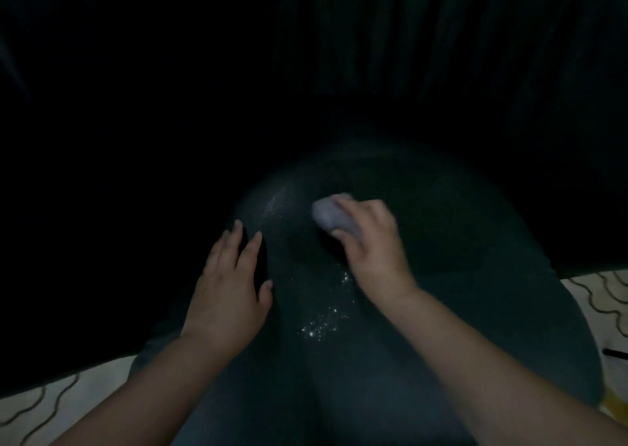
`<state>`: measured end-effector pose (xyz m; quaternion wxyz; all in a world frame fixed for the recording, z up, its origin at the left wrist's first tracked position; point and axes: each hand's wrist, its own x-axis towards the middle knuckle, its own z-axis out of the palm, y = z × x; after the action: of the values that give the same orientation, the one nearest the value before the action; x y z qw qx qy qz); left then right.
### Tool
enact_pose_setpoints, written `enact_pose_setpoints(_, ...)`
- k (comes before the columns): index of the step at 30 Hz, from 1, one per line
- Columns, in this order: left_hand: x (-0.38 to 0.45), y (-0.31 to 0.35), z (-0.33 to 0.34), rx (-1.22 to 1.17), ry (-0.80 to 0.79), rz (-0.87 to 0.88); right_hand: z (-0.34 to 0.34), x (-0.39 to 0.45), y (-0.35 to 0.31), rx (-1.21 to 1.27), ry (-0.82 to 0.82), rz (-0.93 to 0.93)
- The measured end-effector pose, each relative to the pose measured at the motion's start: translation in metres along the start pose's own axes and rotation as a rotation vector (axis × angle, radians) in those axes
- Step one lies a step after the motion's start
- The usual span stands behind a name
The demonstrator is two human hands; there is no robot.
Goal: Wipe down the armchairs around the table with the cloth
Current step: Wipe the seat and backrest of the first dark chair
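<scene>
dim room, no writing we can read; our left hand lies flat on the armchair, our right hand grips the cloth beside it.

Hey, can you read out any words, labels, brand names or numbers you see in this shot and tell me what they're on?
None can be read. The dark armchair, the pale cloth in the right hand and the left hand show no writing. The light floor has only wavy lines, not letters. The rest is too dark to tell.
</scene>
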<state>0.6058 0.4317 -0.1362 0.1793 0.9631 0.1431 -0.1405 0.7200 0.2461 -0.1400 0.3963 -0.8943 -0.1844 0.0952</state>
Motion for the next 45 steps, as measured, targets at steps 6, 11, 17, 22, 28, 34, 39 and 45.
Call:
enact_pose_setpoints(6,-0.006,0.003,0.005,-0.017,-0.015,0.008,-0.043,-0.023,0.060,-0.272,0.171,0.230)
enact_pose_setpoints(11,-0.017,-0.003,0.014,0.000,-0.017,0.022,-0.013,-0.041,0.054,-0.209,0.202,0.333)
enact_pose_setpoints(17,-0.025,-0.013,0.017,0.024,-0.026,0.055,0.047,-0.058,0.005,-0.160,0.101,0.219)
enact_pose_setpoints(22,-0.031,-0.021,0.014,0.015,-0.028,0.046,0.052,-0.055,-0.014,-0.027,0.105,0.195)
enact_pose_setpoints(28,-0.036,-0.036,0.009,0.027,-0.032,0.026,-0.008,-0.058,0.038,-0.211,0.372,0.440)
enact_pose_setpoints(34,-0.041,-0.038,0.011,0.018,-0.050,0.025,0.048,-0.071,0.002,-0.168,0.281,0.414)
enact_pose_setpoints(39,-0.043,-0.037,0.013,0.022,-0.067,0.029,0.091,-0.068,-0.041,-0.083,0.137,0.252)
enact_pose_setpoints(45,-0.044,-0.034,0.013,0.003,-0.062,0.068,0.057,-0.069,-0.025,-0.100,0.209,0.198)
